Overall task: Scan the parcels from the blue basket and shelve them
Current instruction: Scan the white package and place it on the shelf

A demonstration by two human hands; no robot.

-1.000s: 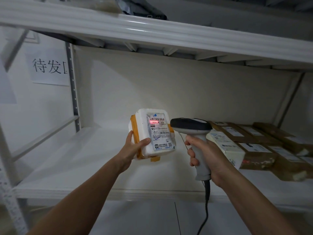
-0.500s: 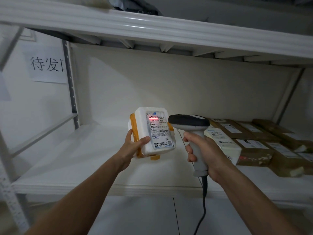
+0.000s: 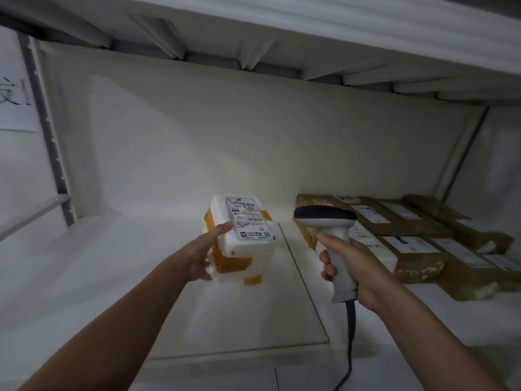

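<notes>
— Hands: what does each one hold?
— Left hand (image 3: 201,251) grips the white foam parcel (image 3: 245,244) from its left side. The thumb lies on the top face beside the shipping label (image 3: 249,218); the fingers are hidden behind. Right hand (image 3: 358,266) is wrapped round the handle of the barcode scanner (image 3: 324,218), whose dark head points away from the person.
— Where is the parcel relative to the shelf board?
— Over the middle of the shelf board (image 3: 112,263), label face up and tilted toward the camera. Orange tape (image 3: 231,263) bands its body. Whether its underside touches the board cannot be determined; the picture is blurred there.
— And the scanner?
— Nearer the board's right end than the parcel, and not touching it. Its cable (image 3: 350,334) drops past the board's front edge.
— What else is on the board?
— Brown cardboard boxes (image 3: 408,230), each labelled, lie packed side by side at the board's right end, reaching toward the back wall.
— Surroundings?
— An upper shelf (image 3: 310,29) spans above the board. A perforated upright post (image 3: 45,122) stands at the board's left rear corner, with a paper sign (image 3: 14,103) on the wall beyond that end.
</notes>
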